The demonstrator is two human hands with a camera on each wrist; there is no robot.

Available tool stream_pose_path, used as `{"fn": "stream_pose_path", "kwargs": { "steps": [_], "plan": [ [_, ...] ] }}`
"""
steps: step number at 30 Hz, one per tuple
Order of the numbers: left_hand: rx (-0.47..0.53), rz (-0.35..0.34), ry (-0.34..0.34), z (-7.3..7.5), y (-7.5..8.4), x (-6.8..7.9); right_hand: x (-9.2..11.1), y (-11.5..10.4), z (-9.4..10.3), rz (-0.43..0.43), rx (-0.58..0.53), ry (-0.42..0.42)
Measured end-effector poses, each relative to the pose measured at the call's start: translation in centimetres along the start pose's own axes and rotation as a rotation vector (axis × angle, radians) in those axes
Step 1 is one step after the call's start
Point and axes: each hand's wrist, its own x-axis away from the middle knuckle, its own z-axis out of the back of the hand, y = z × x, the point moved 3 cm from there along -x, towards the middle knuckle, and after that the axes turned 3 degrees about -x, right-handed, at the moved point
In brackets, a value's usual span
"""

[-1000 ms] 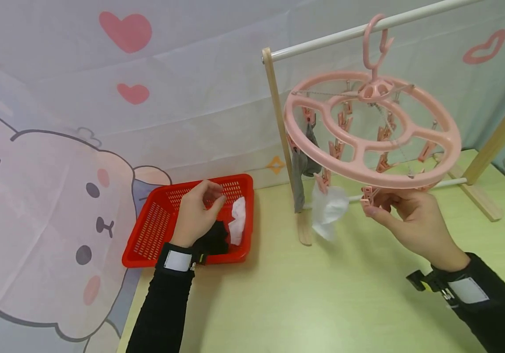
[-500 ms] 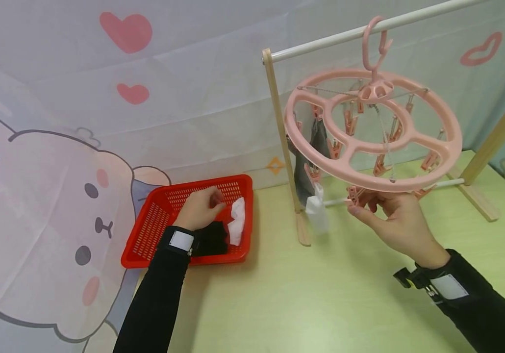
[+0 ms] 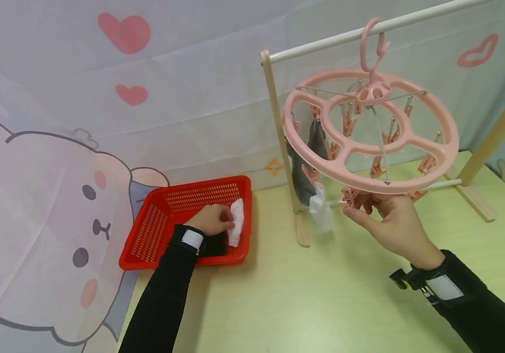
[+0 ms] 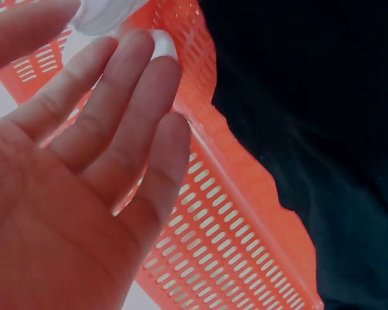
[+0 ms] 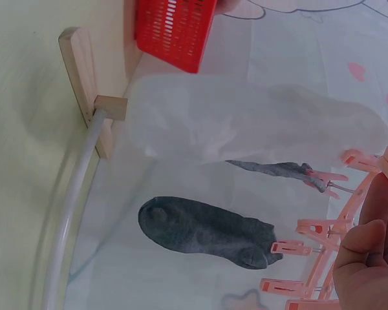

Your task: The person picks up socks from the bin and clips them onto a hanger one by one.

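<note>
My left hand reaches into the red basket, fingertips at a white sock by its right wall. In the left wrist view the fingers are nearly straight and the thumb stands apart, in front of the white fabric. Black cloth lies beside them. My right hand pinches a pink clothespin at the front rim of the pink round drying hanger. Near it hangs a clipped white sock. Grey socks, one a dark grey sock, hang from other clips.
The hanger hooks onto a white rod between wooden posts. A lower white bar joins the stand's feet. Several pink clothespins dangle under the ring. A printed cloth covers the wall behind the light green table.
My left hand has moved right and lower in the basket, to the white sock. My right hand has shifted left with the clothespin, turning the ring, and the hanging white sock has swung.
</note>
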Motion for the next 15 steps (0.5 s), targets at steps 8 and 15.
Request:
{"fn": "stream_pose_path", "kwargs": {
  "steps": [8,15],
  "plan": [
    [-0.043,0.060,-0.144,-1.5,-0.6,-0.4,0.0,0.3,-0.1,0.002,-0.014,-0.005],
    [-0.037,0.004,-0.056,-0.6,-0.5,0.0,-0.2,-0.2,-0.1,0.004,-0.007,-0.008]
  ]
}}
